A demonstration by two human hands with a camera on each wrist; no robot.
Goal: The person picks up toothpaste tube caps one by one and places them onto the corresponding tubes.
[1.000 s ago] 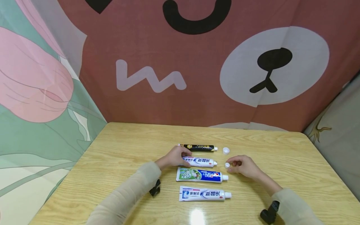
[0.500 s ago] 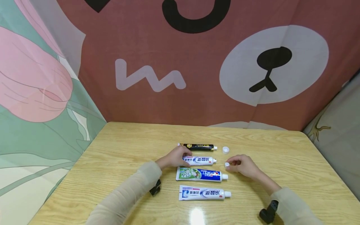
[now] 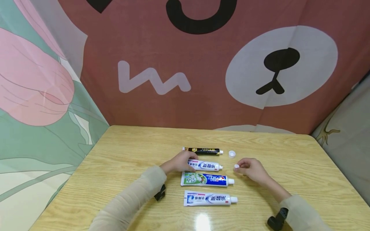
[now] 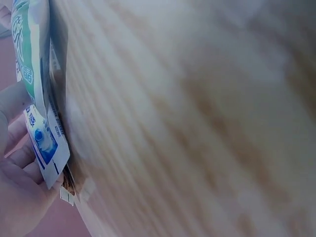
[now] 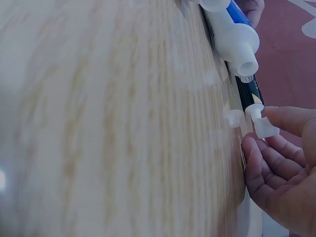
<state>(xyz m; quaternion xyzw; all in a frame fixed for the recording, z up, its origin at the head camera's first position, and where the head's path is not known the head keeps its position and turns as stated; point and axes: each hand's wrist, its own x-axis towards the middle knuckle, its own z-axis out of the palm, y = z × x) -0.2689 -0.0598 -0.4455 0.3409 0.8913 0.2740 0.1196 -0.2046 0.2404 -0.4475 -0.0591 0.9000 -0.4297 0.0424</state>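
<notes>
My left hand (image 3: pixel 181 161) grips the crimped tail half of a white and blue toothpaste tube (image 3: pixel 206 165), its thumb and fingers on either side. The tube lies on the table with its bare nozzle pointing right. In the left wrist view, the tube's flat end (image 4: pixel 45 140) shows within the curled fingers. A short way right of that nozzle, my right hand (image 3: pixel 251 170) pinches a small white cap (image 3: pixel 236 166). From the right wrist, the cap (image 5: pixel 266 128) appears between thumb and fingertips.
Behind lies a black toothpaste tube (image 3: pixel 203 151) without a cap, and a loose white cap (image 3: pixel 232 154) sits right of it. Nearer are a green and blue tube (image 3: pixel 205 179) and another white tube (image 3: pixel 208 198), both capped, on the wooden table (image 3: pixel 138 144).
My right hand has drawn slightly to the right with the small cap, which has turned between its fingers. The left hand keeps its grip on the tube.
</notes>
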